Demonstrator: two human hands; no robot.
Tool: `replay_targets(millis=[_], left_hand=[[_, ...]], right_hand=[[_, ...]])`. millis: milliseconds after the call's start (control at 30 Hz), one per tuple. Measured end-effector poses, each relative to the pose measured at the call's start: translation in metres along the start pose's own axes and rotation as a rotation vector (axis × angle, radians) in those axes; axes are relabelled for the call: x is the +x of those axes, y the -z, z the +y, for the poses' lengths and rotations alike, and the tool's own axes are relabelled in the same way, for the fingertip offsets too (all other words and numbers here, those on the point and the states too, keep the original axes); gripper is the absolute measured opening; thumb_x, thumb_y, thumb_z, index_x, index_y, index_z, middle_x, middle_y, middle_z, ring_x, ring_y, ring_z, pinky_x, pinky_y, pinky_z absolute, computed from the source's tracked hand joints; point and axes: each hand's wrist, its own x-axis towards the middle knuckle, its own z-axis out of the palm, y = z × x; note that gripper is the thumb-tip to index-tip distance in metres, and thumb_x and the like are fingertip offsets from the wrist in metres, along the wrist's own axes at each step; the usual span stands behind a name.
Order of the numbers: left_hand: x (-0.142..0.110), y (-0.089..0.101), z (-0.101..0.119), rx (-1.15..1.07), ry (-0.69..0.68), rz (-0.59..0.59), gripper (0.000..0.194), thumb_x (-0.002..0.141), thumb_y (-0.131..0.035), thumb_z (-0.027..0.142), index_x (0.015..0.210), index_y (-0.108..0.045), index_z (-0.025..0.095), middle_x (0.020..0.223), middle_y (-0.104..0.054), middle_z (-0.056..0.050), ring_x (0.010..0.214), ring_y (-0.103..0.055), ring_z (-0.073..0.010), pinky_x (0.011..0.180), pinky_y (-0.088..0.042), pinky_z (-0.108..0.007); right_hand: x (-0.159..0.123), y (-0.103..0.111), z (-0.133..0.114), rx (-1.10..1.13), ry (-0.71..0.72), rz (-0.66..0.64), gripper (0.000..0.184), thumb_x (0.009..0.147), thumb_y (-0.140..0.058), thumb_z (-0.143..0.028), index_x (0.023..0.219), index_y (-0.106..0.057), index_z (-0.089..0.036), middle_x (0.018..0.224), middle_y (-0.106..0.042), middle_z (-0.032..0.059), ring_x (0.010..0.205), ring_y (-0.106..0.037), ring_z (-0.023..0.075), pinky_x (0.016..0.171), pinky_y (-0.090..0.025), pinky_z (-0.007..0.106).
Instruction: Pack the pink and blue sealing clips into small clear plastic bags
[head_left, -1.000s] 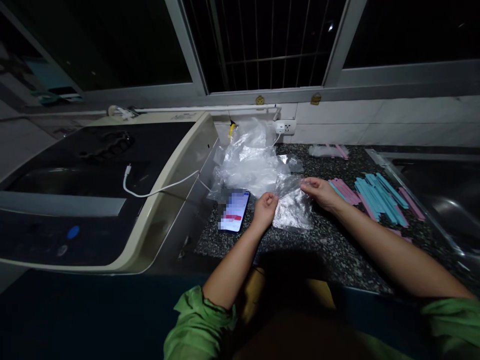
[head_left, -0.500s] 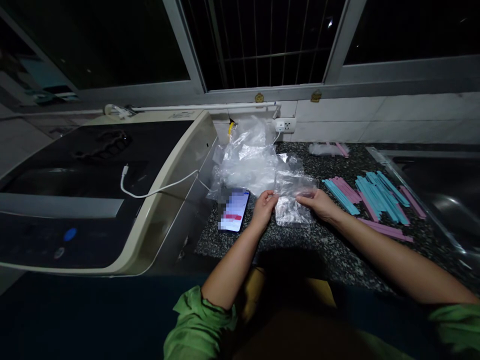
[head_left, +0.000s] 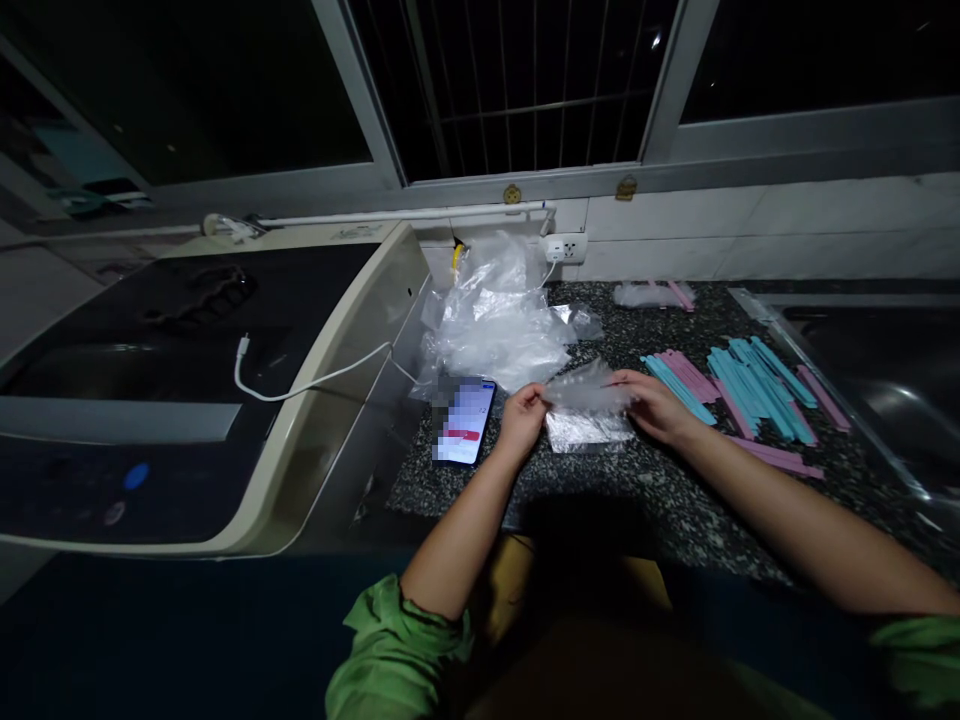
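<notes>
A clear plastic bag (head_left: 589, 428) is stretched between my two hands, just above the dark speckled countertop (head_left: 600, 480). My left hand (head_left: 523, 415) pinches its left edge. On the other side my right hand (head_left: 652, 402) is closed on the right edge, with its fingertips partly behind the film. The upper part of the bag is crumpled and the lower part lies flatter and shines. Behind it spreads a heap of clear plastic bags (head_left: 499, 335). A lit phone (head_left: 465, 425) lies left of my left hand. Blue strips (head_left: 757, 385) and pink strips (head_left: 690, 377) lie right of my right hand.
A washing machine (head_left: 330, 400) with a white charging cable (head_left: 300, 390) across it stands at the left. At the right is a metal sink (head_left: 892, 400). A small bag with pink strips (head_left: 652, 295) lies near the wall, right of a power socket (head_left: 570, 248).
The top of the bag has folded down and crumpled between my hands. My right hand has shifted outward to the bag's right edge, while my left hand still pinches the left edge.
</notes>
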Motion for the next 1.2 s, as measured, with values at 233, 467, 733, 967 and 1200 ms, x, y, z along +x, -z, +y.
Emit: replay_targets(millis=[233,467,733,967,1200], left_hand=[[-0.007,-0.001,0.002,0.288,-0.218,-0.132,0.025,0.065,-0.043,0.006,0.063,-0.065,0.019,0.069,-0.066,-0.001,0.069,-0.058,-0.0135,0.069,-0.045,-0.026],[-0.008,0.000,0.000,0.318,-0.381,-0.201,0.027,0.068,-0.044,0.007,0.071,-0.067,0.019,0.077,-0.067,-0.003,0.078,-0.059,-0.0151,0.077,-0.046,-0.029],[-0.004,0.001,0.004,0.054,0.043,-0.122,0.021,0.071,-0.061,0.031,0.085,-0.063,0.016,0.066,-0.060,0.001,0.062,-0.052,-0.0109,0.062,-0.040,-0.022],[0.001,0.003,0.001,-0.021,0.078,0.021,0.020,0.064,-0.065,0.033,0.064,-0.054,0.016,0.056,-0.047,0.006,0.056,-0.041,-0.0078,0.057,-0.033,-0.020],[-0.002,0.001,0.005,0.058,0.029,0.010,0.019,0.067,-0.061,0.033,0.065,-0.050,0.017,0.057,-0.044,0.006,0.057,-0.039,-0.0079,0.058,-0.032,-0.020]], right_hand=[[0.002,0.000,-0.014,-0.158,-0.035,-0.135,0.040,0.062,-0.067,-0.051,0.086,-0.065,-0.020,0.085,-0.068,0.0049,0.076,-0.059,0.0164,0.068,-0.043,0.028],[-0.004,-0.009,-0.015,-0.438,-0.011,-0.264,0.034,0.055,-0.070,-0.048,0.069,-0.062,-0.017,0.060,-0.056,-0.0026,0.057,-0.048,0.0108,0.056,-0.034,0.025],[-0.012,-0.009,-0.022,-0.510,0.106,-0.129,0.032,0.061,-0.065,-0.050,0.066,-0.059,-0.019,0.057,-0.051,-0.0022,0.054,-0.042,0.0112,0.053,-0.031,0.026],[-0.018,-0.004,-0.015,-0.528,0.026,-0.227,0.040,0.057,-0.066,-0.056,0.062,-0.058,-0.017,0.057,-0.053,-0.0011,0.056,-0.046,0.0128,0.054,-0.033,0.026],[-0.023,0.001,-0.031,-0.546,0.058,-0.237,0.044,0.061,-0.065,-0.053,0.087,-0.063,-0.017,0.078,-0.062,0.0028,0.070,-0.054,0.0160,0.065,-0.041,0.029]])
